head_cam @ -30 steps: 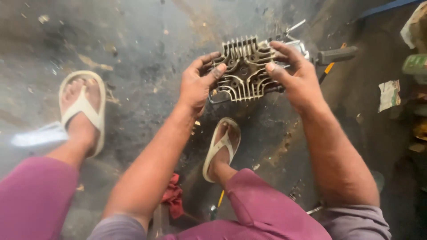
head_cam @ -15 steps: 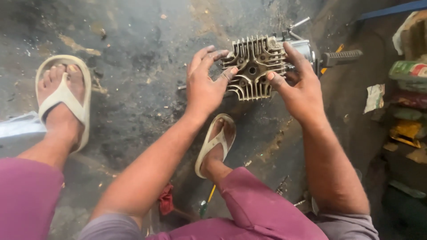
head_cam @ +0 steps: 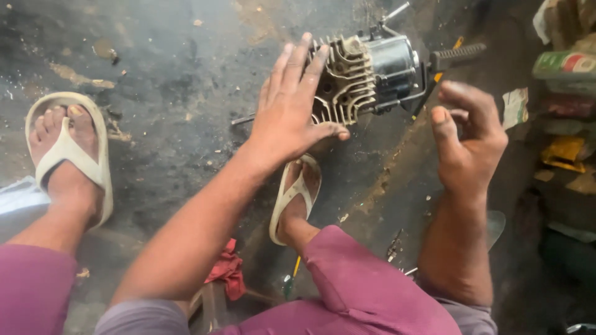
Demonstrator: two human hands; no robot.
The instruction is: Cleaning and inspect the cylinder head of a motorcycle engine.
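A second ago both hands gripped the grey, finned cast-metal engine head from either side, its fins facing up toward the camera. Now the hold has changed. The left hand lies flat against the finned face with fingers straight and slightly spread, the thumb hooked under the lower edge, so it alone steadies the part. The right hand has let go and hangs in the air at about four o'clock from the engine head, well apart from it, its fingers curled loosely inward and pinching nothing.

The engine head itself has turned: its fins now face left, and the dark cylindrical engine body behind it shows at three o'clock, with a black ribbed handle sticking out further right. The assembly rests on the stained grey concrete floor, at twelve o'clock from the right foot's pale sandal.

Judging by this, the part has been tipped onto its side and one hand freed.
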